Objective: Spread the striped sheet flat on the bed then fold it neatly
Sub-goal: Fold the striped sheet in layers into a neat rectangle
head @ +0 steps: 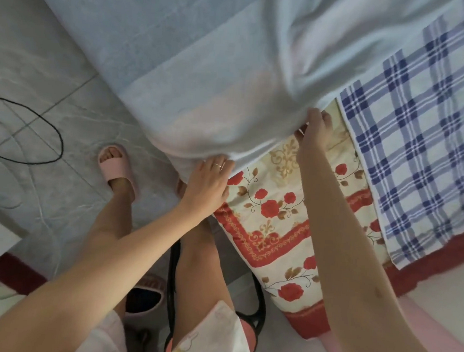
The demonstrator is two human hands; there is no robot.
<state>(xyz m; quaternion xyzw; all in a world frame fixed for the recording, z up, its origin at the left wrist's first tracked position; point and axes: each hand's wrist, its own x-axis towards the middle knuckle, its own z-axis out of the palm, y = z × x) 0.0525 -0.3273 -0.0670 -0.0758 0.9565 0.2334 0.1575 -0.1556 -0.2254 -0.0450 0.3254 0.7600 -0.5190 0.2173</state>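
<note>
My left hand [208, 179] and right hand [315, 129] pinch the near hem of the pale-blue striped fabric sheet [205, 64]; light and limp, I judge, so best taken by its corners.

The pale sheet [205, 64] runs off the top edge, the checked cloth [418, 161] off the right. The left hand [207, 181] has its fingertips hidden under the hem.

Soft, even daylight fills the scene, brightest on the sheet [345, 32] toward 1 o'clock, and shadows are faint. Focus is slightly soft throughout. Wide-angle distortion bends the floor [53, 81] tile lines at 9 o'clock.
</note>
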